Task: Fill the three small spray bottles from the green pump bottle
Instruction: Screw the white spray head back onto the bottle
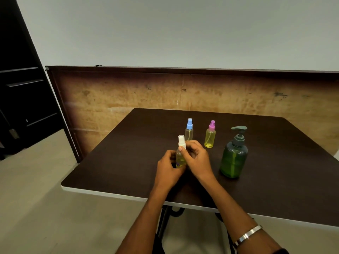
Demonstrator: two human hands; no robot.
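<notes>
Left hand [169, 165]: curled round white-capped bottle [180, 158] body.
Right hand [197, 158]: pinches its cap.
Tip: steady body, twist cap; pump bottle [233, 158] at 3 o'clock.

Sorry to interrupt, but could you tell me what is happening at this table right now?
A person holds the white-capped spray bottle in both hands: the left hand grips its body, and the right hand pinches its cap. The blue-capped bottle, the pink-capped bottle and the green pump bottle stand untouched on the dark table.
</notes>
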